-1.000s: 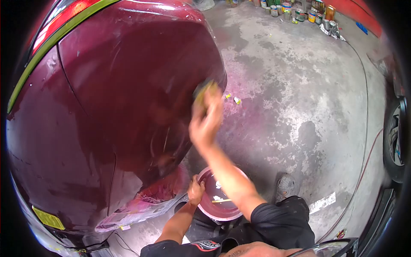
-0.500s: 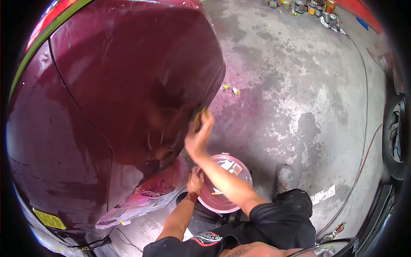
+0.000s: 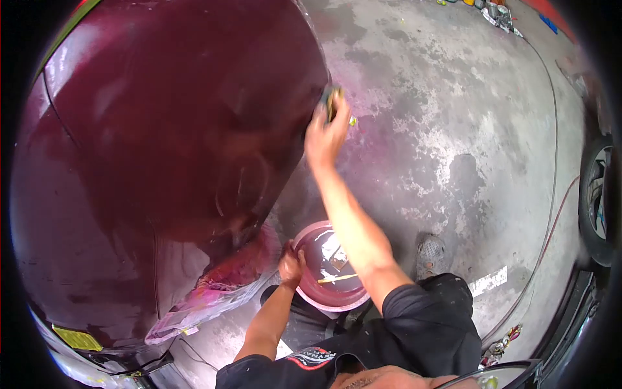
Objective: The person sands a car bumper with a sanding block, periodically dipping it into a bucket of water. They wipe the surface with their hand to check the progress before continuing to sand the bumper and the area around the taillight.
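My right hand (image 3: pixel 325 136) is closed around a small sanding pad (image 3: pixel 332 102), dark on one face and yellowish on the other. It presses at the right edge of a dark maroon car body panel (image 3: pixel 175 110), which looks wet and glossy. Motion slightly blurs the fingers. Lower down, my left hand (image 3: pixel 292 264) grips the left rim of a pink bucket (image 3: pixel 337 303). Liquid with bright reflections stands in the bucket, along with a thin yellow stick (image 3: pixel 338 279). The bucket sits close in front of my body.
Crumpled masking plastic (image 3: pixel 214 305) covers the wheel area below the panel. Stained concrete floor (image 3: pixel 414 162) lies to the right, with a hose (image 3: pixel 555 149) across it. Another car's wheel (image 3: pixel 597 201) stands at the far right. Cans and a metal tool (image 3: pixel 499 16) lie at the back.
My right hand has moved up along the panel's edge with the pad, away from the bucket. My left hand stays at the bucket rim. The view has shifted slightly.
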